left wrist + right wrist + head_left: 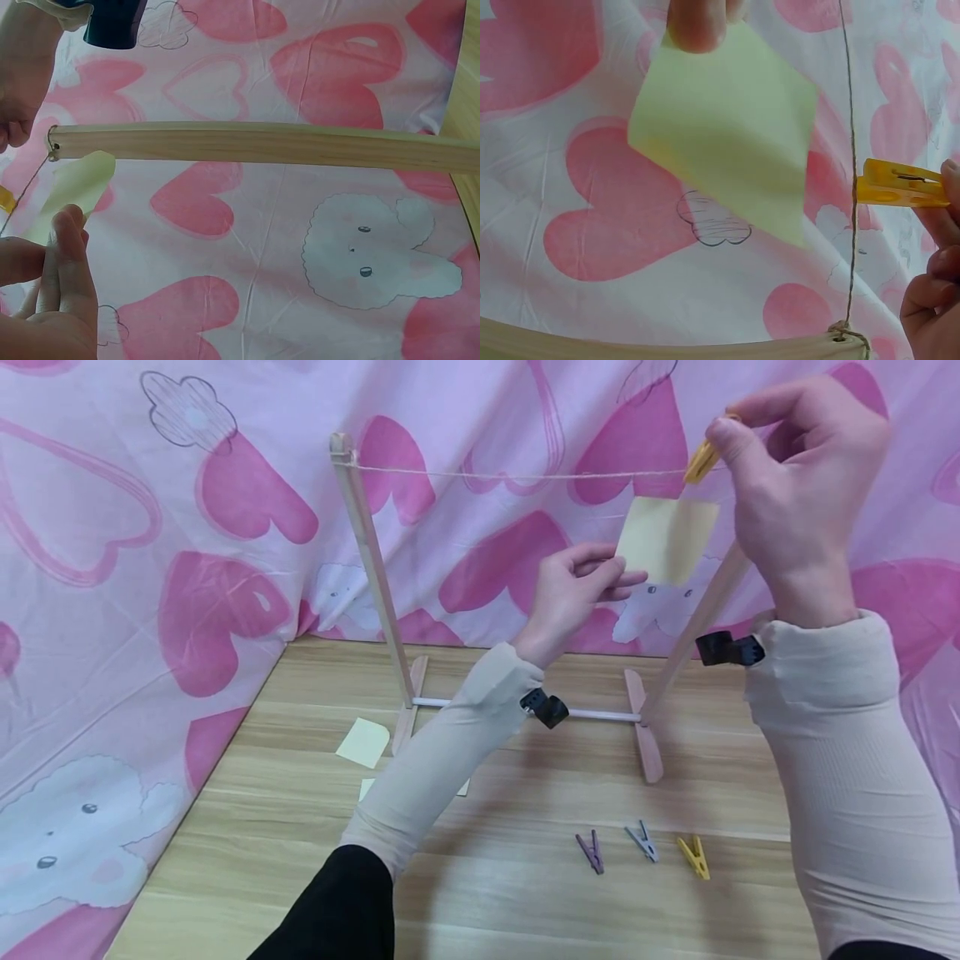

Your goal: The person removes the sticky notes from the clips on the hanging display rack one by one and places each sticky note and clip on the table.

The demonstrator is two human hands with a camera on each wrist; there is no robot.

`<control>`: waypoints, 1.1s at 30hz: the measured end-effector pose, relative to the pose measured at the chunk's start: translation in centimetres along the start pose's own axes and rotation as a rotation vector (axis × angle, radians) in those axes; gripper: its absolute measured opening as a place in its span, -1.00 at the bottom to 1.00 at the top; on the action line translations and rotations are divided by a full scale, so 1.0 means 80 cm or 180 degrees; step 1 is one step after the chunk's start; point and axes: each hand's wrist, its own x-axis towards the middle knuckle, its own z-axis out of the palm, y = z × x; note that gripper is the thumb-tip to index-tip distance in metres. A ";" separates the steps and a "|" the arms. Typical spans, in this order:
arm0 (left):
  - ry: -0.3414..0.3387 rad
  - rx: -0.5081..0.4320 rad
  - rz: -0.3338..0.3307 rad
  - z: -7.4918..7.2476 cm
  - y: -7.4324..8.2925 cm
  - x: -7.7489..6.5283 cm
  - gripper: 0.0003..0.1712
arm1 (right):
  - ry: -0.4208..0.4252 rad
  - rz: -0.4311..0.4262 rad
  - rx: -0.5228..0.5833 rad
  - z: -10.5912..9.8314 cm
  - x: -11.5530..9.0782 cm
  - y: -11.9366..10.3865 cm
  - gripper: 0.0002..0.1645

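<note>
My left hand (577,589) pinches a pale yellow paper square (667,539) by its lower left side, just below the string (510,475). The sheet hangs slightly tilted, its top edge under the string. In my right hand (810,485) a yellow clothespin (702,462) is pinched between thumb and forefinger. The right wrist view shows the tip of this clothespin (900,184) right at the string (853,150), while the paper (727,127) is apart from it to the side. Fingertips of the left hand (64,255) cover one corner of the sheet (82,184).
Two wooden posts (367,552) on flat feet carry the string, joined low down by a white rod (600,716). On the table lie purple (591,852), blue (642,842) and yellow (694,857) clothespins. A paper piece (363,742) lies left, with more paper partly behind my left sleeve.
</note>
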 end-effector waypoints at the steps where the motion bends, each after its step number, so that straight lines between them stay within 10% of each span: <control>1: 0.0002 0.0011 0.0003 0.000 0.000 0.000 -0.69 | 0.0053 0.0037 0.0053 0.001 0.001 0.000 -0.91; 18: 0.0084 -0.0139 0.0133 -0.016 0.007 -0.014 -0.74 | 0.0388 0.0059 0.0653 0.001 0.001 -0.024 -0.96; 33: 0.0274 0.0090 0.0370 -0.069 0.015 -0.047 -0.75 | 0.0734 0.0139 0.1148 -0.014 -0.027 -0.023 -0.85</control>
